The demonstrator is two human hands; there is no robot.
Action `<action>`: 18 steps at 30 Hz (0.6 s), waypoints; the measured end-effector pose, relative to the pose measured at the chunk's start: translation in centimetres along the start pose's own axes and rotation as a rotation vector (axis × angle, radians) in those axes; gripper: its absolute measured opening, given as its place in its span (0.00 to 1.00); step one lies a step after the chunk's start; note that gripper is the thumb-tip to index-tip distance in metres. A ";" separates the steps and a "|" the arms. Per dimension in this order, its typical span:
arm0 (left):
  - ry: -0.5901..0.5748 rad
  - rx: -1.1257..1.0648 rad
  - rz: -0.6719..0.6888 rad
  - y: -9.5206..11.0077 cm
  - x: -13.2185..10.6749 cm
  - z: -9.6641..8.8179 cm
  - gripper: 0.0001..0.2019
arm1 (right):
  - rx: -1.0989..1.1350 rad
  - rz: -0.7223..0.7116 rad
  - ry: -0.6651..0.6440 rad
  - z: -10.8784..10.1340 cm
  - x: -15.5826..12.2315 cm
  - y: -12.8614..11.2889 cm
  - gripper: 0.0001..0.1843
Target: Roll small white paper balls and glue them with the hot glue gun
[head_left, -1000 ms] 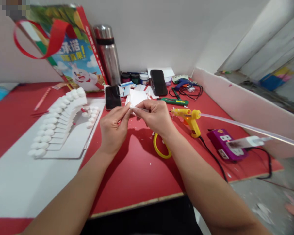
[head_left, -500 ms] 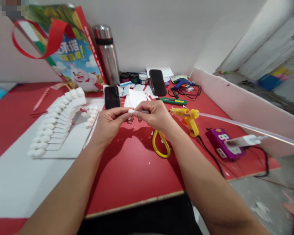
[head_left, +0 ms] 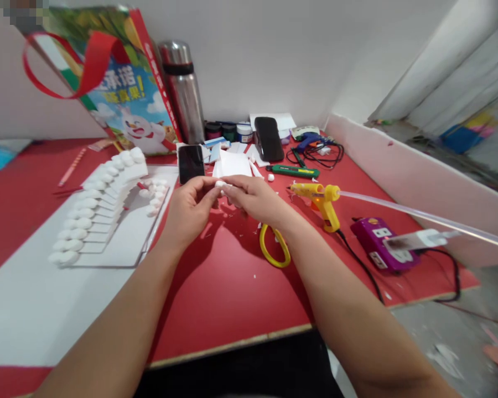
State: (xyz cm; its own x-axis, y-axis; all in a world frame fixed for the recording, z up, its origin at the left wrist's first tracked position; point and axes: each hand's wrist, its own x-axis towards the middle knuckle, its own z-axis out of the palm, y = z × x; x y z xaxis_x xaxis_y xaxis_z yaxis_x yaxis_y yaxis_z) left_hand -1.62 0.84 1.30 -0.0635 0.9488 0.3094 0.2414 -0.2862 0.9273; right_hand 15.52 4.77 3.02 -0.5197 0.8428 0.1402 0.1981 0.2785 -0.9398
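Observation:
Between the fingertips of both hands is a small white soft-looking piece (head_left: pixel 221 184), too small to tell its exact kind. My left hand (head_left: pixel 191 207) pinches it from the left with thumb and forefinger. From the other side, the thumb and fingers of my right hand (head_left: pixel 253 196) are closed on it. To the left stands a curved white model (head_left: pixel 103 207), its stepped strips topped by rows of rounded white pieces (head_left: pixel 83 223). A yellow loop handle (head_left: pixel 274 247) lies beside my right wrist; the rest of that tool is hidden.
A yellow glue gun (head_left: pixel 323 202) with a long clear stick sits right, near a purple power strip (head_left: pixel 384 243). Behind are a green utility knife (head_left: pixel 292 171), two phones (head_left: pixel 191 164), paper scraps (head_left: pixel 232 164), a steel flask (head_left: pixel 185 94) and a gift bag (head_left: pixel 136 99).
My right hand has shifted slightly left and its fingers lie flatter against the white piece. A small white bit now shows on the table behind my right hand.

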 end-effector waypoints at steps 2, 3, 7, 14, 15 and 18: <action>0.025 -0.032 -0.028 0.1 0.0 0.1 0.10 | -0.204 -0.104 0.065 0.0 0.0 0.3 0.15; 0.039 -0.052 -0.042 0.2 0.0 0.3 0.10 | -0.282 -0.121 0.100 0.0 0.0 0.4 0.15; 0.103 -0.140 -0.072 0.3 -0.2 0.9 0.10 | -0.468 -0.126 0.190 0.0 -0.2 0.2 0.16; 0.213 0.024 0.090 0.1 -0.9 1.8 0.10 | -0.351 -0.149 0.187 0.6 -0.4 -0.3 0.19; 0.232 0.073 0.139 0.1 -1.0 1.8 0.10 | -0.302 -0.165 0.178 0.7 -0.4 -0.2 0.19; 0.244 0.165 0.271 0.1 -1.3 1.9 0.10 | -0.198 -0.199 0.179 0.5 -0.3 -0.1 0.19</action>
State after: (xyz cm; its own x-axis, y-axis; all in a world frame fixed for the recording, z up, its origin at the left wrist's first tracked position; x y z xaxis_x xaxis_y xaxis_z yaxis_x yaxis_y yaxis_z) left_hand 0.38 -0.18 0.61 -0.1999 0.7764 0.5977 0.4318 -0.4777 0.7650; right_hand 15.26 4.21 2.94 -0.4138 0.8254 0.3839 0.2742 0.5152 -0.8120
